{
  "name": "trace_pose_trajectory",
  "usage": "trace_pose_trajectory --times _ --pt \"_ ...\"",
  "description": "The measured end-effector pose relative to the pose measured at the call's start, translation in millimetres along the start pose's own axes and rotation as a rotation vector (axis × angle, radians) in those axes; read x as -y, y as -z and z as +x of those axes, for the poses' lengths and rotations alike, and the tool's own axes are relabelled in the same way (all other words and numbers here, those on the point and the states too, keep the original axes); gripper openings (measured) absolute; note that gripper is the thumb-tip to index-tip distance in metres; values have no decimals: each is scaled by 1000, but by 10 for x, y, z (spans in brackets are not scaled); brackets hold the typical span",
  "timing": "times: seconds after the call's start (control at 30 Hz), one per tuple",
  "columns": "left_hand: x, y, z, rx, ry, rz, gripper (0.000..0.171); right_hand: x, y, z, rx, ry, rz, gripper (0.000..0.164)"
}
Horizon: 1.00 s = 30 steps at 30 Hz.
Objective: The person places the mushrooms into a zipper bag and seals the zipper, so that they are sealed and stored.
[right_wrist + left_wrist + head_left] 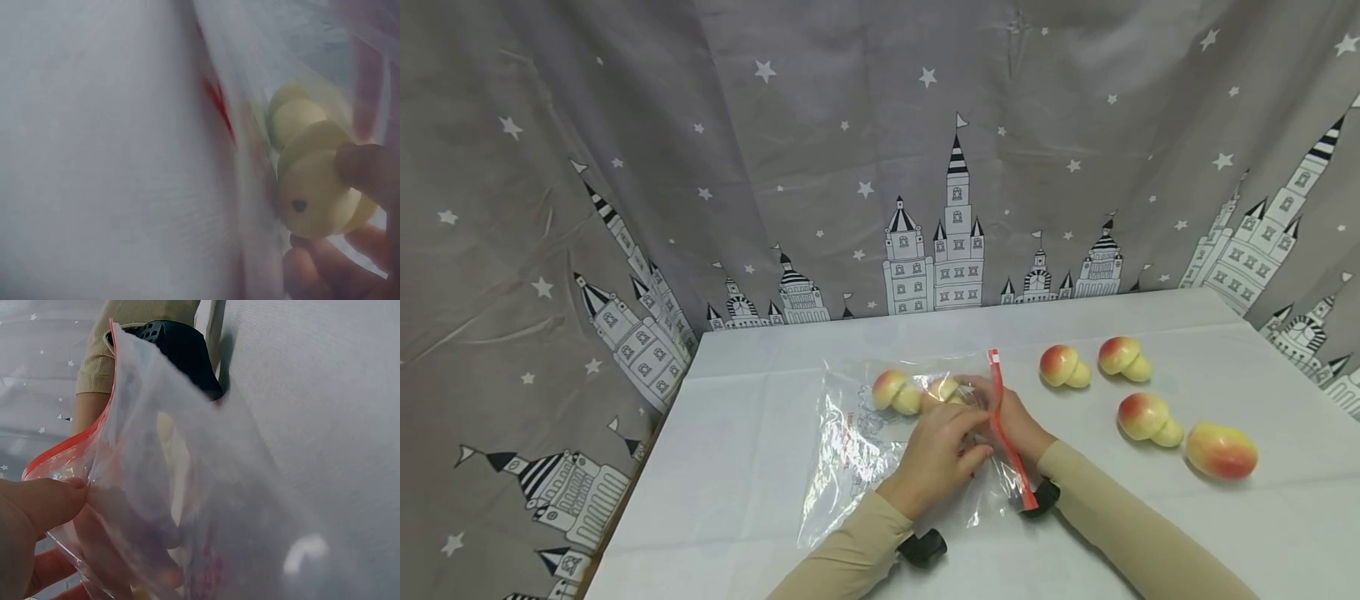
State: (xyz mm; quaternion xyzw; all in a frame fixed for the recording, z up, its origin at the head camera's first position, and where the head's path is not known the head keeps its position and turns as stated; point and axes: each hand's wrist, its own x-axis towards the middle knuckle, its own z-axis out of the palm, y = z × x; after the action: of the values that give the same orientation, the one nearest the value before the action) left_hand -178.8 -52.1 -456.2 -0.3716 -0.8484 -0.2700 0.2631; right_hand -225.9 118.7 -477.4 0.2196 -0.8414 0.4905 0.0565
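Observation:
A clear zip bag (pixel 842 467) with a red zip strip (pixel 1011 454) lies on the white table, its mouth to the right. My left hand (pixel 936 454) pinches the bag's film near the strip; the left wrist view shows the thumb (pixel 53 500) on the film and the fingers behind it. Reaching in through the mouth, my right hand (pixel 1017 421) holds a toy mushroom (pixel 319 194) between thumb and fingers, inside the bag. Another toy mushroom (pixel 891 392), with a red-yellow cap and pale yellow stem, sits in the bag just left of the held one.
Right of the bag, toy mushrooms lie at the back (pixel 1060 367), farther right (pixel 1123 358) and nearer the front (pixel 1146 417). Beside the last is a red-yellow oval toy (pixel 1221 450). A grey curtain (pixel 820 167) with castles and stars hangs behind the table (pixel 730 467).

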Motion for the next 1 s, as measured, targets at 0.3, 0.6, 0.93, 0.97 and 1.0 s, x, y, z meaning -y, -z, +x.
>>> trace_pose_trajectory --times 0.3,0.6,0.93,0.97,1.0 --pt "10 13 -2 7 -2 3 37 6 -60 17 9 65 -33 50" --pt "5 37 3 21 -10 4 38 -72 0 -8 42 14 51 53" --pt "8 71 8 17 0 -15 37 -73 -2 38 51 -47 69 49" --pt "10 71 9 18 -2 -13 37 -72 -6 39 48 -48 67 48" --pt "10 70 7 19 0 -13 37 -68 -9 39 48 -52 63 47"
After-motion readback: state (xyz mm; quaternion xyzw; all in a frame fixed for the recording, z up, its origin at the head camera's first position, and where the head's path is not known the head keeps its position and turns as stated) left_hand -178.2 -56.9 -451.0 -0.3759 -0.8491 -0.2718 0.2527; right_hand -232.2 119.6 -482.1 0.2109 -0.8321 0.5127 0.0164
